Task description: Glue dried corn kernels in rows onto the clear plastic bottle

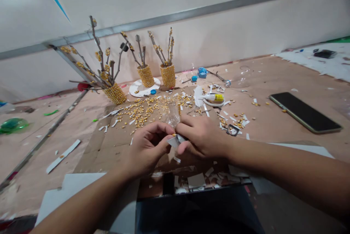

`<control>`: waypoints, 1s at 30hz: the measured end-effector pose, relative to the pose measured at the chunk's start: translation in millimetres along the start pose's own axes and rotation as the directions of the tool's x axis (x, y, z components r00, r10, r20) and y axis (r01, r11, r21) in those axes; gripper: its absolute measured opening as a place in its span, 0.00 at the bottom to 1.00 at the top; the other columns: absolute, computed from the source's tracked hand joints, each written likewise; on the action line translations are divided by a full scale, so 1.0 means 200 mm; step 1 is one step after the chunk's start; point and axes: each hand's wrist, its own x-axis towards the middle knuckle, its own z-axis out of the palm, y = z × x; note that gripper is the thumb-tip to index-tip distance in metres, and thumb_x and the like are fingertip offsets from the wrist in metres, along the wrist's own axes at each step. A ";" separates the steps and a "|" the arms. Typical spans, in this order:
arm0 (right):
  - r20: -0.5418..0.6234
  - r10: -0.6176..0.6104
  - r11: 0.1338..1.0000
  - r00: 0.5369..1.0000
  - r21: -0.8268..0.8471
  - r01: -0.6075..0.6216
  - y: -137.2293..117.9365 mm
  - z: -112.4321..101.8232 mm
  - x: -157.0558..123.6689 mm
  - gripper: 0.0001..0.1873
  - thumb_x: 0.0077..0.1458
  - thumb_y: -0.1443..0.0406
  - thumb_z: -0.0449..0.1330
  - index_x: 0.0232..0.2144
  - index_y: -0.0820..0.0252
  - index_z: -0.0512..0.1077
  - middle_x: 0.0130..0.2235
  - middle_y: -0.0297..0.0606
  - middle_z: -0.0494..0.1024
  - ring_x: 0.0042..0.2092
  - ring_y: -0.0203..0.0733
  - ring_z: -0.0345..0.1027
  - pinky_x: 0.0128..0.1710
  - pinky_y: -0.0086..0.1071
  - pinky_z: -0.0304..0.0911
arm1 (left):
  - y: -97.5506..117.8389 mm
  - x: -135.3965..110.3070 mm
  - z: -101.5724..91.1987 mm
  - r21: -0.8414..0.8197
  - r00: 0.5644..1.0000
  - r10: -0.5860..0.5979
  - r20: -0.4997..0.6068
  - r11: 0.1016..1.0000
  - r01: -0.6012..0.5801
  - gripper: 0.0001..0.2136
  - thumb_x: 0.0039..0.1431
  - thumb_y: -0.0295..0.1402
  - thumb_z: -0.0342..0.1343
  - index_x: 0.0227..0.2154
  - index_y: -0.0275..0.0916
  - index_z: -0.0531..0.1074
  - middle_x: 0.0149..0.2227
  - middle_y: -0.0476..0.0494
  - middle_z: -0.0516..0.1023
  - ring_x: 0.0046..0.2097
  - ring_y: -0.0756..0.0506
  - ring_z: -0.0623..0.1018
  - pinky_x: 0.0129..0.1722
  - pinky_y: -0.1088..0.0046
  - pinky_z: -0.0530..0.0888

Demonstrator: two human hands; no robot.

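While both hands meet over the middle of the work surface, I take the scene from the biggest thing down. Widest is the brown cardboard sheet (pixel 109 146) covering the floor in front of me, littered with white paper scraps (pixel 63 156) and a spread of corn kernels (pixel 144 109). To the right lies a dark phone (pixel 304 111), face up, well apart from the hands. At the back stand three corn-covered pots with twigs (pixel 116 93), the two smaller ones near a white disc (pixel 136 88). A glue tube (pixel 214 98) lies on its side behind my right hand, its long axis running left to right with the nozzle toward the left.

Smaller again: my left hand (pixel 147 146) and right hand (pixel 201 137) are touching at the fingertips. Between them sits a small white paper piece (pixel 175 141), pinched from both sides; the left thumb and forefinger close on its left edge, the right fingers curl over its right edge. It sits slightly nearer the right hand, tilted, its longer edge running roughly from one hand to the other. A crumpled clear plastic bag (pixel 171 113) stands just behind the fingertips, near but apart, I judge. I cannot tell whether the piece carries glue.
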 end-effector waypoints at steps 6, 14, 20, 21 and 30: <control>-0.040 0.000 1.000 0.999 -0.004 0.000 -0.02 -0.01 0.00 0.40 0.75 0.40 0.38 0.36 0.61 0.77 0.31 0.36 0.67 0.29 0.38 0.53 0.29 0.32 0.44 | 0.02 -0.01 0.01 0.021 0.998 0.063 0.009 0.998 -0.064 0.16 0.63 0.48 0.70 0.37 0.38 0.81 0.34 0.44 0.82 0.27 0.52 0.73 0.28 0.78 0.73; -0.088 0.012 1.000 0.996 -0.017 -0.014 -0.05 -0.01 0.01 0.39 0.75 0.39 0.40 0.33 0.60 0.75 0.29 0.35 0.66 0.28 0.38 0.53 0.29 0.34 0.41 | 0.03 -0.01 0.00 -0.037 0.997 0.051 0.054 0.998 -0.049 0.17 0.64 0.47 0.69 0.35 0.37 0.79 0.32 0.44 0.80 0.26 0.53 0.71 0.25 0.79 0.70; -0.200 0.159 0.984 0.967 0.118 -0.137 0.03 -0.02 0.02 0.34 0.76 0.41 0.39 0.30 0.57 0.66 0.29 0.33 0.66 0.30 0.37 0.56 0.30 0.33 0.48 | 0.02 -0.03 -0.01 -0.131 0.991 0.074 0.110 0.990 -0.059 0.13 0.64 0.42 0.70 0.35 0.37 0.79 0.30 0.45 0.78 0.26 0.52 0.72 0.27 0.76 0.73; -0.239 0.188 0.976 0.953 0.150 -0.155 0.04 -0.03 0.02 0.34 0.76 0.41 0.39 0.29 0.56 0.63 0.29 0.32 0.64 0.30 0.37 0.56 0.30 0.33 0.49 | 0.02 -0.03 -0.02 -0.159 0.990 0.077 0.117 0.986 -0.058 0.12 0.64 0.41 0.70 0.35 0.37 0.79 0.30 0.45 0.78 0.27 0.52 0.73 0.27 0.77 0.72; -0.291 -0.016 0.920 0.956 0.371 0.129 0.02 -0.04 0.02 0.08 0.67 0.68 0.62 0.48 0.58 0.72 0.37 0.35 0.75 0.37 0.37 0.71 0.37 0.29 0.68 | -0.01 0.01 -0.02 -0.202 0.994 -0.043 0.104 0.977 0.064 0.14 0.63 0.44 0.71 0.36 0.36 0.79 0.28 0.47 0.78 0.24 0.53 0.71 0.23 0.80 0.70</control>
